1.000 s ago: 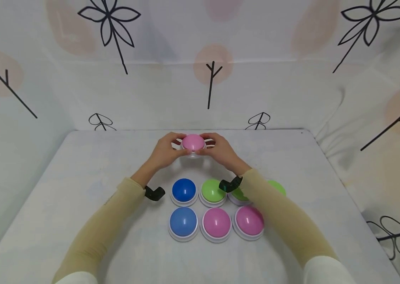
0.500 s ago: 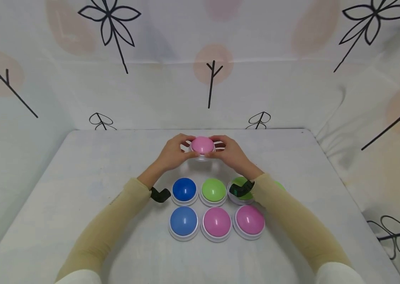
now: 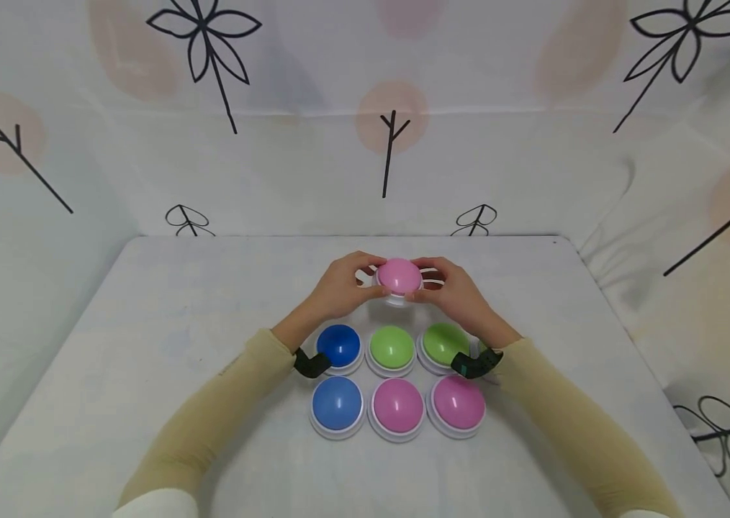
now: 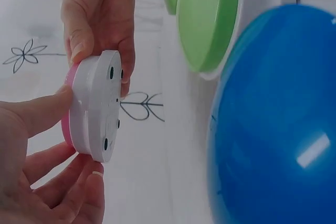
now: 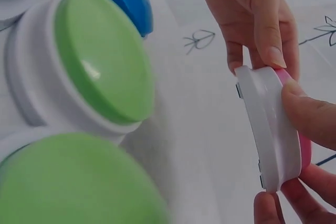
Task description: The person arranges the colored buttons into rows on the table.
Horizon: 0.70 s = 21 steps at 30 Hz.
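Both hands hold one pink push button (image 3: 399, 276) with a domed top and white base, raised above the table behind the other buttons. My left hand (image 3: 341, 286) pinches its left side between thumb and fingers, and my right hand (image 3: 459, 293) grips the right side the same way. In the left wrist view the white base (image 4: 100, 108) shows its flat underside with small dark feet. From the right wrist, the button (image 5: 273, 124) appears edge-on, thumb on the pink rim. Nearest the hands stand a dark blue button (image 3: 339, 345) and two green buttons (image 3: 391, 347).
In the front row are a light blue button (image 3: 337, 403) and two pink buttons (image 3: 398, 405). Another green one is mostly hidden behind the right wrist's black camera (image 3: 476, 363). The white table (image 3: 177, 345) meets a patterned cloth backdrop (image 3: 313, 173) at its far edge.
Both hands have carried the pink button to the right and slightly nearer, keeping their hold. The other buttons have stayed in their rows.
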### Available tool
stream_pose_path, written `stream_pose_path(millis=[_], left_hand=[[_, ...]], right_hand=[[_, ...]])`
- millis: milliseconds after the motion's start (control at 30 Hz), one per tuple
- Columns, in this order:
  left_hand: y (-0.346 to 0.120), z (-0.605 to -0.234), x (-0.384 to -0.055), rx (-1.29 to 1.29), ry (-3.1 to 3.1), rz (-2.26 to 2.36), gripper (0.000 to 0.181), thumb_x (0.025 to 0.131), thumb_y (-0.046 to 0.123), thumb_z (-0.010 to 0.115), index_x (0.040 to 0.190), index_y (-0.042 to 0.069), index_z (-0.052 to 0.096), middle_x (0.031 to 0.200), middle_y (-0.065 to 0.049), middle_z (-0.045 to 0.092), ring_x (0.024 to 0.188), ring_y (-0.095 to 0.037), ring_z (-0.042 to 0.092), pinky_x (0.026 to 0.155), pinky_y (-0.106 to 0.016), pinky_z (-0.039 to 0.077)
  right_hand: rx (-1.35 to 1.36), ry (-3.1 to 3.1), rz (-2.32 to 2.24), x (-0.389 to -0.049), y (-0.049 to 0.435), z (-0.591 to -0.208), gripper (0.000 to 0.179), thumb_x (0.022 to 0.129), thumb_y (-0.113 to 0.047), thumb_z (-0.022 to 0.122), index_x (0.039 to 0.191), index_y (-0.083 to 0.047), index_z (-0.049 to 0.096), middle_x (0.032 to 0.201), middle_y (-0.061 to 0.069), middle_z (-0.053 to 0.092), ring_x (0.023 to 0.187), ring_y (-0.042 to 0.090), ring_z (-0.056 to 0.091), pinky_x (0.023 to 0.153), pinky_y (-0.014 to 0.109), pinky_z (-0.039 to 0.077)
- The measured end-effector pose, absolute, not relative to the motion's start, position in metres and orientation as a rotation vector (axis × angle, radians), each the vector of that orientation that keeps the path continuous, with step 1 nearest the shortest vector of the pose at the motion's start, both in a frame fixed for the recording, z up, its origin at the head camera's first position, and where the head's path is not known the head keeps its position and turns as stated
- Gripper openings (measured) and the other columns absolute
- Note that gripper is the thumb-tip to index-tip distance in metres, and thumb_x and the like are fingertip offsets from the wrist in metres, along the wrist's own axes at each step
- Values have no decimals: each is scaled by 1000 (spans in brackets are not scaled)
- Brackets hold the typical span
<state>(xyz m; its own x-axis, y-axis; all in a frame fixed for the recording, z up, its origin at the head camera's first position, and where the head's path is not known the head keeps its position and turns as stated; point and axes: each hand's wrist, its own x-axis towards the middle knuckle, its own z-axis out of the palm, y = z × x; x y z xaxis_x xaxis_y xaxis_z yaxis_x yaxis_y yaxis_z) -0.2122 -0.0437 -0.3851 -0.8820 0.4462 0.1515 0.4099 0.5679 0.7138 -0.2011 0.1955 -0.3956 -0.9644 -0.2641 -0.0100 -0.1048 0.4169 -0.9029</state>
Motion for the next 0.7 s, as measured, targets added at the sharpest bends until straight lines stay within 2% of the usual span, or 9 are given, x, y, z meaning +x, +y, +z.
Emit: stream_pose_path(millis=[433, 700], left_hand=[[-15, -381, -200, 1068, 2526, 1124, 54, 90, 24, 76, 140, 11, 57, 132, -1, 59, 118, -14, 55, 94, -29, 51], [7, -379, -191, 1115, 2400, 1105, 54, 91, 24, 75, 140, 10, 57, 135, -3, 58, 119, -18, 56, 93, -23, 50]], right_hand=[[-322, 2549, -1537, -158, 244, -397, 64, 88, -21, 78, 142, -8, 48, 142, 11, 50, 129, 32, 48, 105, 39, 44], [-325, 2605, -1499, -136, 272, -399, 64, 87, -23, 80, 142, -8, 48, 139, 9, 49, 128, 31, 48, 99, 21, 45]])
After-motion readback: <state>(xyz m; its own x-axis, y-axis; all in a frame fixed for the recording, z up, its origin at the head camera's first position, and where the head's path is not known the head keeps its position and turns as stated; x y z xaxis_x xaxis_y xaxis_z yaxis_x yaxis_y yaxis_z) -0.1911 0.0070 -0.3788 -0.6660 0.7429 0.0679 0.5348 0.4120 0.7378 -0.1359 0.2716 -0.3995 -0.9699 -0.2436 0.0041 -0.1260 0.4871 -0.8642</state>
